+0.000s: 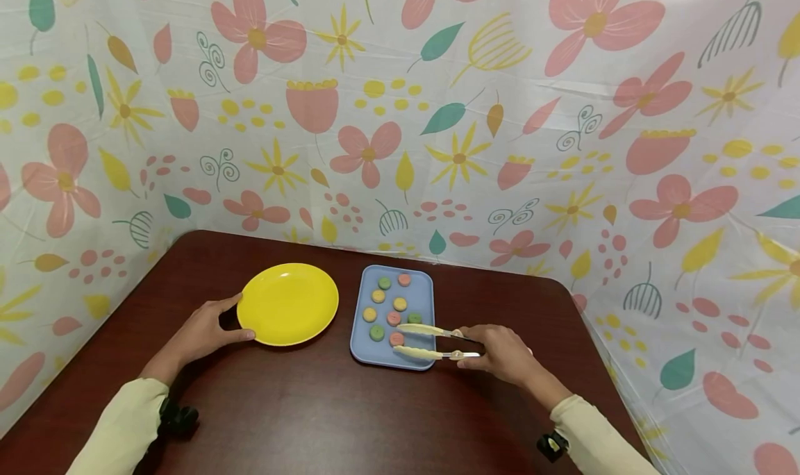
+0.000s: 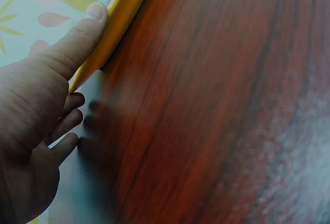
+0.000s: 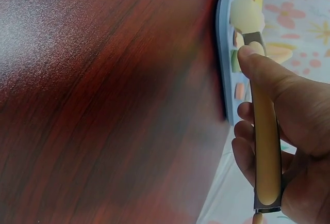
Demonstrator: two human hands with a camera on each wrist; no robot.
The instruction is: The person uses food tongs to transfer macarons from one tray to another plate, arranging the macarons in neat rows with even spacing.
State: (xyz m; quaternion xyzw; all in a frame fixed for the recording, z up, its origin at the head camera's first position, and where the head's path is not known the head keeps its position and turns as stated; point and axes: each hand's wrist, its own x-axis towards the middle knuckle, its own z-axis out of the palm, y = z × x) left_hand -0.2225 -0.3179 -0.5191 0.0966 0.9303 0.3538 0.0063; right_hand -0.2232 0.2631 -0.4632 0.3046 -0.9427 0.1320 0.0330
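My left hand (image 1: 203,332) is at the left edge of a round yellow plate (image 1: 288,304), thumb and fingers spread along its rim. In the left wrist view the thumb (image 2: 77,43) lies straight against the plate's side (image 2: 121,22). A pair of tongs (image 1: 431,330) with cream tips is held in my right hand (image 1: 506,353), the thumb along one handle (image 3: 267,146). The tongs' parted tips reach over a blue tray (image 1: 390,357), either side of a pink macaron-like disc (image 1: 396,339). Other discs on the tray are green (image 1: 377,332), yellow (image 1: 378,296) and pink.
The dark wooden table (image 1: 300,405) carries the plate on the left and the tray right of it. A flower-printed cloth (image 1: 387,114) hangs behind the table and along both sides. Dark wrist cameras (image 1: 178,418) sit on both cuffs.
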